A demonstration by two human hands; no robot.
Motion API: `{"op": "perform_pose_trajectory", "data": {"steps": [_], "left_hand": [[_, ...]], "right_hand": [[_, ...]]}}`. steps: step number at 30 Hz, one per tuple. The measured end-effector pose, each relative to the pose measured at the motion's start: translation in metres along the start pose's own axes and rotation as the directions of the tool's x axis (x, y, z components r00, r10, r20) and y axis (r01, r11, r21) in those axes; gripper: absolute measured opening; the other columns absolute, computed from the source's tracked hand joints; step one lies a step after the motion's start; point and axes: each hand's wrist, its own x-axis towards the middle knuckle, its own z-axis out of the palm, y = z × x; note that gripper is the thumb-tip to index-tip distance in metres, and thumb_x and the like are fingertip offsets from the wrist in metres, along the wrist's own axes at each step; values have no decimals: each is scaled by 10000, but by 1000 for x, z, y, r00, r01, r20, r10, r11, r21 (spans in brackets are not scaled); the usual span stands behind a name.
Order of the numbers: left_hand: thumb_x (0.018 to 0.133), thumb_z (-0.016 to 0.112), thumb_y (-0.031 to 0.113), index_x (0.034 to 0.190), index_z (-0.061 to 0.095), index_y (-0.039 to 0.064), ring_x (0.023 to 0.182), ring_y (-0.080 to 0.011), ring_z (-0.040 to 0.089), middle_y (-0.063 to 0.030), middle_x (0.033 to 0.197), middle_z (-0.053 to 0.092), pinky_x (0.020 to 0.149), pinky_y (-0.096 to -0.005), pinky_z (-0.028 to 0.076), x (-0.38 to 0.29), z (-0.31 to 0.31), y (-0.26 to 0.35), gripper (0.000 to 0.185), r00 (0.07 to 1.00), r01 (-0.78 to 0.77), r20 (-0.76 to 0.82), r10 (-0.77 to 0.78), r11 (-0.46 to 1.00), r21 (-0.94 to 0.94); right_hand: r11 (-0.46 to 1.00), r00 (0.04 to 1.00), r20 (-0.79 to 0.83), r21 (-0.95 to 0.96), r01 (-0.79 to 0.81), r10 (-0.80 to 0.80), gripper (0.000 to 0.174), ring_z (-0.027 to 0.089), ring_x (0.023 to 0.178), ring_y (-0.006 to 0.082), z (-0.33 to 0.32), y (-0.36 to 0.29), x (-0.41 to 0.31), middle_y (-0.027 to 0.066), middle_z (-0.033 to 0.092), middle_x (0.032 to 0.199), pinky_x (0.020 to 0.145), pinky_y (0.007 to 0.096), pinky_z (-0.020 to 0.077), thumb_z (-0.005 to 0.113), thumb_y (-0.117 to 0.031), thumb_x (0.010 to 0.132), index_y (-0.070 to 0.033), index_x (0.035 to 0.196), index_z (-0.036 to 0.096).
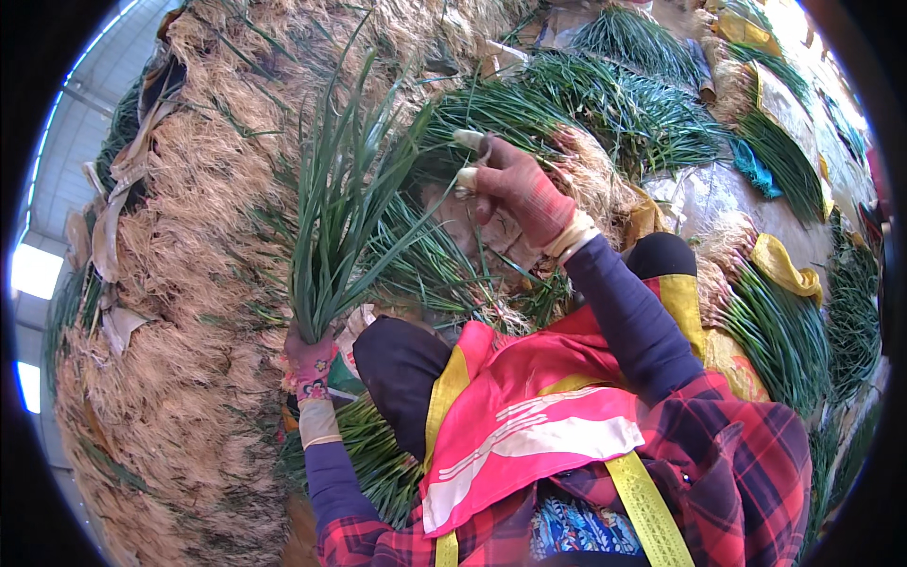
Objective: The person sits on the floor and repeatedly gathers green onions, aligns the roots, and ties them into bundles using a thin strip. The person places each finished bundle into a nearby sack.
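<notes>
My left hand (312,361), in a pink flower-patterned glove, grips the base of an upright bunch of green spring onions (333,234). Their long leaves fan out above the hand. My right hand (521,184) is raised in a red knitted glove, with whitish covers on the thumb and forefinger tips. Its thumb and forefinger are apart, and I see no plant held there. Below it lie loose spring onions (432,262) on the ground. Just beyond is a laid bundle (524,113) with reddish stems and pale roots.
A tall heap of spring onions, pale roots outward (205,283), rises along the left. More bundles (772,326) lie at the right, some beside yellow cloth (786,266). A blue net or cloth (755,170) lies on pale sheeting (701,202). A pink apron (538,425) covers my lap.
</notes>
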Motion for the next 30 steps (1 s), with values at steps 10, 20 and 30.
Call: {"op": "perform_pose_trajectory", "data": {"steps": [10,20,30], "left_hand": [[610,687,181,1009,567,71,763,-321,575,-143,831,592,661,-372,459,-29,-33,-36,430,954,-275,-25,299,905,323],[644,630,196,1103,516,130,867,-352,539,-180,926,569,739,-419,436,-57,-67,-81,478,989,-22,129,-67,808,589],[705,582,289,1077,547,140,819,-345,554,-180,938,583,720,-392,443,-81,-153,-172,402,899,438,-281,-335,685,582]], "right_hand": [[769,798,479,-327,550,-366,137,414,369,84,49,5,10,31,512,623,406,248,451,525,-163,797,-36,842,497],[813,785,454,-573,-104,421,245,499,500,79,74,36,-34,17,510,601,437,201,384,521,-251,818,-14,767,560],[864,985,-84,-473,-170,148,195,398,444,103,-3,-49,-57,8,407,588,450,211,376,454,-230,851,-73,737,467]]}}
